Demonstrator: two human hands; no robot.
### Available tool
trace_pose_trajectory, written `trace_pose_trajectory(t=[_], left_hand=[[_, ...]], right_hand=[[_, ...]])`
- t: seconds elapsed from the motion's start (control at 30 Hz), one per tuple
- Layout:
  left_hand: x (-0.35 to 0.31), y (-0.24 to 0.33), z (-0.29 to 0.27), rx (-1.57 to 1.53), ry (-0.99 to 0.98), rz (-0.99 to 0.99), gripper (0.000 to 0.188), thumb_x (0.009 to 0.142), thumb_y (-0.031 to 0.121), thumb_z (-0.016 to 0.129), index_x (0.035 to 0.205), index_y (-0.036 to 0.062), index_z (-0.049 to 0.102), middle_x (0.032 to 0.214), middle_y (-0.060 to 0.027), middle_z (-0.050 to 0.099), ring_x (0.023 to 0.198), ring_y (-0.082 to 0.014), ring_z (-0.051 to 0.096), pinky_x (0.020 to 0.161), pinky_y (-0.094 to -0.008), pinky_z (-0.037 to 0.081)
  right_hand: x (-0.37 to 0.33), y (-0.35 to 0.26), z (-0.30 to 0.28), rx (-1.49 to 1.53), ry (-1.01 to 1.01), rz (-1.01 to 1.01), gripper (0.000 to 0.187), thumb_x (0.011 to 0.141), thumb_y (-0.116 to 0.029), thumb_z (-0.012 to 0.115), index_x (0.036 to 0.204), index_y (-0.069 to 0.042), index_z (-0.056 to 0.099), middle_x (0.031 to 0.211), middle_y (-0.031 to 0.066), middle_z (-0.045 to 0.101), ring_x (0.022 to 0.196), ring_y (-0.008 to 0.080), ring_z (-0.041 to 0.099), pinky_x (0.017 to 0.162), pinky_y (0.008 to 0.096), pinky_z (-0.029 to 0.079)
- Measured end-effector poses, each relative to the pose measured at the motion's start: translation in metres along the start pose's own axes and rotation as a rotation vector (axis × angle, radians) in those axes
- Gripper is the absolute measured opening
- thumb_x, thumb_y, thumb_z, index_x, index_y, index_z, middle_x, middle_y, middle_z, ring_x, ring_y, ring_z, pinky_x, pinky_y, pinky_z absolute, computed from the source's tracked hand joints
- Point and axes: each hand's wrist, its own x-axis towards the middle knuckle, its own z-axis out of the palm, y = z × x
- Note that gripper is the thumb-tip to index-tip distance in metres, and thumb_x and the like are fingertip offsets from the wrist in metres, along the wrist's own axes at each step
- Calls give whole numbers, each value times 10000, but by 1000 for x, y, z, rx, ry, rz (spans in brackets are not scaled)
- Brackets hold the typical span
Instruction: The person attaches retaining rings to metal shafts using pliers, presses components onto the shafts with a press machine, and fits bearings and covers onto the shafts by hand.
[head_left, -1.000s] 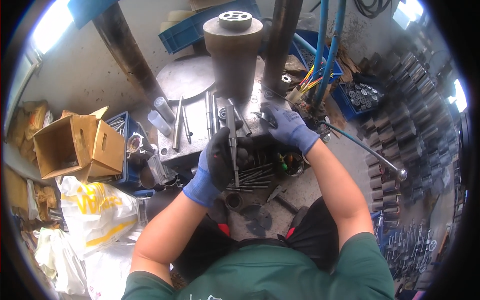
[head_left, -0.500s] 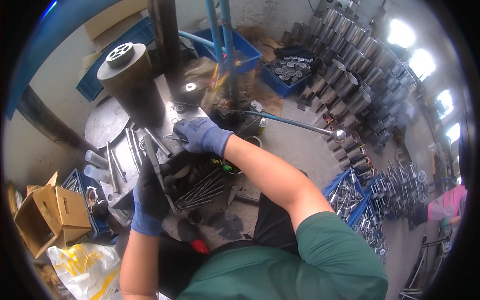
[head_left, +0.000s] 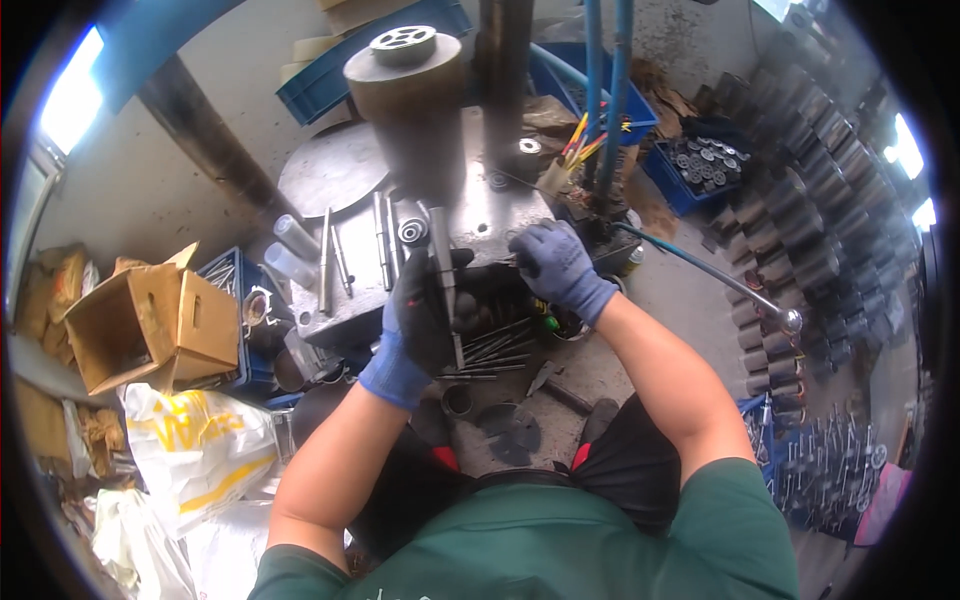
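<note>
In a dark-palmed blue work glove, my left hand (head_left: 420, 320) is closed round a stepped metal shaft (head_left: 443, 258), which stands tilted at the front of a steel bench plate (head_left: 515, 210). My right hand (head_left: 562, 268), gloved too, is at the plate's front right edge with its fingers curled in. What it holds, if anything, is hidden. Just left of the shaft, a bearing-like ring (head_left: 412, 231) rests on the plate. Several metal rods (head_left: 326, 265) lie farther left, beside two translucent plastic tubes (head_left: 290, 265).
Behind my hands stands a thick metal cylinder (head_left: 405, 85) with a slotted cap. A ball-ended lever (head_left: 720, 278) reaches out to the right. Loose rods (head_left: 495, 348) lie below the plate. An open carton (head_left: 205, 325) sits at left; stacked metal cylinders (head_left: 800, 230) fill the far right.
The view has swung left, so the bench appears farther right. My right hand has drawn back from the plate toward its front right edge. My left hand keeps its grip on the shaft.
</note>
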Motion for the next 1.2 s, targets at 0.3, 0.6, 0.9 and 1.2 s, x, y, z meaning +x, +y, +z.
trace_pose_trajectory(t=[0.3,0.6,0.9,1.2], left_hand=[[9,-6,-2,-187,33,-103,425,1112,382,516,1350,45,618,1072,-102,711,746,-169,653,603,-260,524],[18,-19,3,-214,-188,-116,285,1046,246,603,1274,76,614,1036,-99,700,691,-150,584,673,-312,543],[5,-31,37,102,-161,48,299,1019,139,663,1292,20,642,1068,-45,696,910,-112,667,800,-241,554],[1,-56,35,227,-121,80,252,1011,149,730,1223,34,658,1016,-37,704,906,-103,667,813,-257,558]], right_hand=[[2,-45,-41,1217,86,825,295,881,-33,825,1143,-9,692,1044,63,741,952,148,707,899,302,580],[-1,-77,-73,1445,4,890,328,918,-37,771,1218,7,644,1073,109,742,992,198,736,906,333,600],[-7,-89,-77,1605,105,923,273,957,-65,750,1209,-16,657,1064,84,722,961,163,722,865,311,607],[-28,-97,-53,1244,204,1000,310,986,-150,773,1212,6,629,1061,70,720,944,145,711,849,276,598]])
